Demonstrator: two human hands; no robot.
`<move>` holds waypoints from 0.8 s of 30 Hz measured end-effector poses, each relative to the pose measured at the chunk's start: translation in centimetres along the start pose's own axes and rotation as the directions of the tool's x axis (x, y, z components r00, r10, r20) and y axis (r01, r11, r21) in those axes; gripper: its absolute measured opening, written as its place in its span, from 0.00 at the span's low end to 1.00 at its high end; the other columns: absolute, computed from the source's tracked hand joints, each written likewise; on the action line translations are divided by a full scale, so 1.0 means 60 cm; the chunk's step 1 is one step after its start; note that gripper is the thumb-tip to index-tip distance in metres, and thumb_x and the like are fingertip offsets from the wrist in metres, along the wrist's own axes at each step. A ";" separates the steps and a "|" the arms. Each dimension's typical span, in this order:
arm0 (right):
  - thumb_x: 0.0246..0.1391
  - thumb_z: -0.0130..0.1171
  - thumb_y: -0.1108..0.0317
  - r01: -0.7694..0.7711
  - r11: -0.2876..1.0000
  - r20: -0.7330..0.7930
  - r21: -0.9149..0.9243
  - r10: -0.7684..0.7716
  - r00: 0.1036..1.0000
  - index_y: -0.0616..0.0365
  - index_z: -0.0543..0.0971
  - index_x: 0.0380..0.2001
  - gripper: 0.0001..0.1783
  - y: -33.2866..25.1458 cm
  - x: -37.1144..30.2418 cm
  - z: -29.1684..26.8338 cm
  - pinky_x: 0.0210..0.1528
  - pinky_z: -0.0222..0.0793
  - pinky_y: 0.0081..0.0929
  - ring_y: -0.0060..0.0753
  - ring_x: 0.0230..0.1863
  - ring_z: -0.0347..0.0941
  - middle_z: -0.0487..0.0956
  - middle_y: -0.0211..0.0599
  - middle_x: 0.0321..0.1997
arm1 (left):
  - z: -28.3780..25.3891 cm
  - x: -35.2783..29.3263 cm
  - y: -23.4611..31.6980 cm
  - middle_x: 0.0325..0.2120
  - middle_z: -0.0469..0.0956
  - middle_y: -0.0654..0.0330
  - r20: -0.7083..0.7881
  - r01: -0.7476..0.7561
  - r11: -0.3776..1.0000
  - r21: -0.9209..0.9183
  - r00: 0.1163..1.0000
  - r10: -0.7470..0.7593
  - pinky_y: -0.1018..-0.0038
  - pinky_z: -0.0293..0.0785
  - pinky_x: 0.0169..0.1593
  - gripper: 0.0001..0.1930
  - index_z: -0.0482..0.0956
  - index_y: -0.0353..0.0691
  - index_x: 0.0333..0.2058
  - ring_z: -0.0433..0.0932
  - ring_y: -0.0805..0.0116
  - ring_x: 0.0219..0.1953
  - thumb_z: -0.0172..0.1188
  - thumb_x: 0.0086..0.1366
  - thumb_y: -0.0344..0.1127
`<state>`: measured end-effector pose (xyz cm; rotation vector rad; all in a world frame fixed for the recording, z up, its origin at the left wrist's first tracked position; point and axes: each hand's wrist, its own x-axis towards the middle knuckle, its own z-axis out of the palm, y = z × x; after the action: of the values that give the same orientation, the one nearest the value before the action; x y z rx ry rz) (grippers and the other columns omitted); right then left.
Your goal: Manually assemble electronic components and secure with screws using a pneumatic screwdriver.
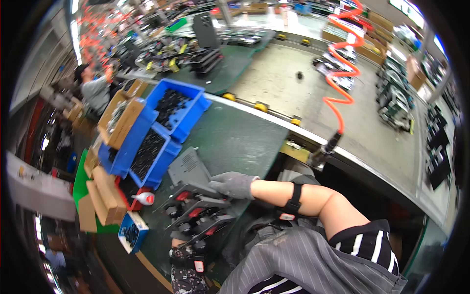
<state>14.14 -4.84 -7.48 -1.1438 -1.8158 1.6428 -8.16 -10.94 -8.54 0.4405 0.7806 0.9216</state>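
Observation:
A stack of dark grey plastic panels (200, 211) with black and red fittings stands at the near edge of the green worktop. My right hand (233, 185), in a grey glove, closes on the upper right edge of this stack. Behind the stack, a flat grey panel with small slots (190, 165) lies tilted on the worktop. My left hand (181, 240) reaches in from below, close against the stack's lower left side. The panels hide most of its fingers, so their grip does not show.
Blue bins (182, 128) of small black parts stand left of the panels, beside cardboard boxes (108, 196) and a white bottle with a red base (145, 198). An orange coiled hose (342, 73) hangs over the pale conveyor (274, 73). Another person (95, 90) is at the far left.

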 end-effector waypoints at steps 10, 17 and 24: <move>0.56 0.54 0.62 0.267 0.939 -0.485 -0.218 -0.342 0.805 0.63 0.80 0.34 0.14 0.031 -0.350 -0.194 0.36 0.71 0.25 0.23 0.29 0.73 0.79 0.37 0.25 | 0.103 0.182 -0.132 0.49 0.71 0.52 0.306 0.348 0.918 0.192 0.867 -0.393 0.65 0.74 0.50 0.21 0.64 0.36 0.55 0.75 0.60 0.48 0.48 0.66 0.39; 0.57 0.50 0.48 -0.798 0.600 -0.930 -0.048 -0.318 -0.183 0.60 0.75 0.47 0.26 0.211 -0.703 -0.317 0.55 0.64 0.39 0.41 0.55 0.69 0.74 0.51 0.52 | 0.131 0.216 -0.170 0.49 0.71 0.52 0.382 0.361 0.906 0.222 0.822 -0.422 0.65 0.74 0.50 0.21 0.63 0.36 0.55 0.75 0.60 0.48 0.48 0.66 0.38; 0.51 0.36 0.28 -0.914 0.082 -0.869 0.398 0.353 -0.347 0.56 0.48 0.67 0.52 0.263 -0.727 -0.331 0.70 0.29 0.46 0.49 0.72 0.35 0.45 0.50 0.71 | 0.122 0.236 -0.172 0.49 0.71 0.52 0.382 0.332 0.914 0.232 0.833 -0.400 0.66 0.74 0.50 0.22 0.63 0.36 0.56 0.74 0.61 0.48 0.49 0.66 0.38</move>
<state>58.62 -28.58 -9.71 -3.1566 -0.3660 0.1403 8.16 -4.85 -16.15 0.5808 0.5105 0.3791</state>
